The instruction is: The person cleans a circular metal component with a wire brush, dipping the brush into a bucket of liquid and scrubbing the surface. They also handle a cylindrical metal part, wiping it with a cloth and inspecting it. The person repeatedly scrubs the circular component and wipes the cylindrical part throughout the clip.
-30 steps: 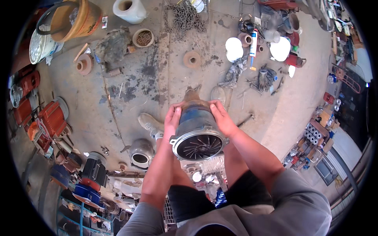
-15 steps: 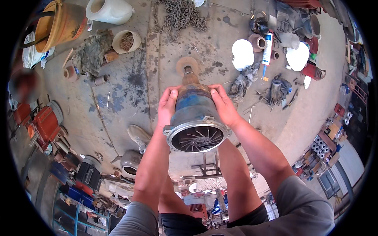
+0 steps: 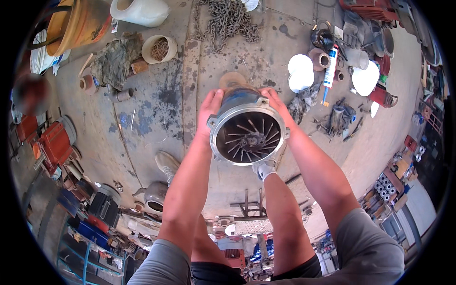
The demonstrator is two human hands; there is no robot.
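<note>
head view: both bare arms stretch out ahead of the body, the left hand (image 3: pixel 208 114) and right hand (image 3: pixel 280 110) clasping a cylindrical metal housing (image 3: pixel 241 100) between them at about ten and two o'clock on its sides. the left arm runs up from seven o'clock, nearly straight, its wrist close to the housing's flanged rim; the right slants in from between four and five, its elbow bent slightly outward. each hand is curved against the wall, with most of the fingers hidden behind it. the housing is off the floor, just right of the middle of the view, its open end tilted toward the wearer so that a bladed impeller (image 3: pixel 252 140) shows inside. taking the housing as the clock's centre, a rusty flanged disc (image 3: pixel 231 78) lies past it between eleven and twelve, partly covered; a heaped steel chain (image 3: pixel 225 23) is farther off near twelve, a sealant cartridge (image 3: pixel 331 66) at two, an orange bucket (image 3: pixel 95 26) at ten, and the left shoe (image 3: pixel 166 164) at eight.
</note>
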